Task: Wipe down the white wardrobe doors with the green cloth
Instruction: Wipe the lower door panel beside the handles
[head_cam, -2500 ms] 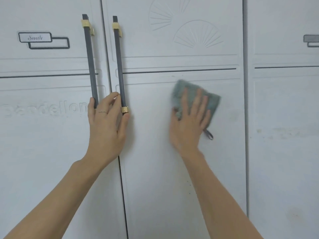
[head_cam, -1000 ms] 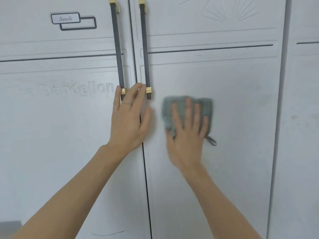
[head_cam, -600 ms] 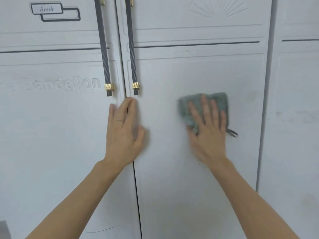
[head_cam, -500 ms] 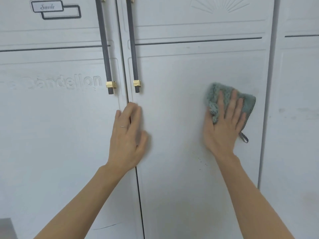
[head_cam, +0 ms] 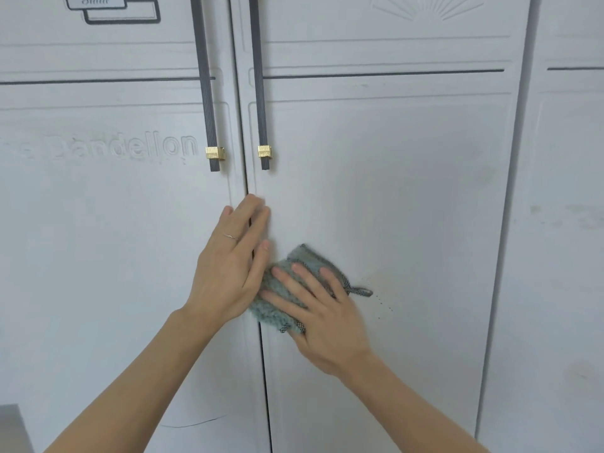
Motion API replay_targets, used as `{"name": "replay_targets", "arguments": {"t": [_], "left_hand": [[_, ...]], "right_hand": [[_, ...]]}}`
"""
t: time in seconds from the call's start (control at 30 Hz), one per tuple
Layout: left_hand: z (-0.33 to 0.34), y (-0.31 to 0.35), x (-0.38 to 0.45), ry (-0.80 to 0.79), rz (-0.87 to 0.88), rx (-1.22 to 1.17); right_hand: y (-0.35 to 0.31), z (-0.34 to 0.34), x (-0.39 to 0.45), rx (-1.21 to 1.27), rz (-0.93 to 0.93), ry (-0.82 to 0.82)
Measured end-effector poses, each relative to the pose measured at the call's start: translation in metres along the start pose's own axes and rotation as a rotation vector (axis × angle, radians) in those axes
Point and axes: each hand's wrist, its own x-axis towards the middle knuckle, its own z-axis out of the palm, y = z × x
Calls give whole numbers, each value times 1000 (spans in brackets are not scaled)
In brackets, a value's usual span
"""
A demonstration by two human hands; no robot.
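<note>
- Three white doors show: the left door (head_cam: 98, 256), the middle door (head_cam: 408, 191), and a strip of a third door (head_cam: 562, 256) at the right edge of the frame.
- The door faces are flat, matt panels with shallow moulded frames and thin dark horizontal lines across the upper part.
- Two handles hang side by side at upper centre, one per door: the left handle (head_cam: 206, 93) and the right handle (head_cam: 260, 93). Both are slim, ribbed, dark grey bars, each with one ribbed gold band near its lower end.
- Raised white lettering (head_cam: 124, 148) runs across the left door; a small dark-outlined label (head_cam: 96, 1) sits in the upper left corner.
- A fan of embossed lines (head_cam: 425, 8) marks the top of the middle door.
- One cloth (head_cam: 277, 299), grey-green and fluffy with a checked edge and a small loop at its right, lies against the middle door at frame centre, just right of the seam between the doors.
- The right hand (head_cam: 327, 308) presses the cloth flat, fingers straight and spread, pointing up-left.
- The left hand (head_cam: 232, 266) rests flat over the seam, fingers straight and together, holding nothing; one thin ring (head_cam: 231, 237) sits on a finger. Its thumb side is next to the cloth.
- Tiny dark specks (head_cam: 382, 302) dot the door right of the cloth.
- A grey corner (head_cam: 13, 429) shows at lower left.
</note>
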Motion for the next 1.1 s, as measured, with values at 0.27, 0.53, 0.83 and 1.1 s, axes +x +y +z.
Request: {"name": "replay_targets", "arguments": {"t": [0.27,0.53,0.83,1.1], "left_hand": [[9,8,-3,-5,-41,2],[13,-1,-27,-24,0,51],[23,3,-28,3,-15,28],[28,4,-30,20,-16,-5]], "right_hand": [[97,-34,-2,291,1003,268],[-22,5,-1,95,485,94],[81,-2,-65,49,417,83],[55,1,-33,258,1134,294]]}}
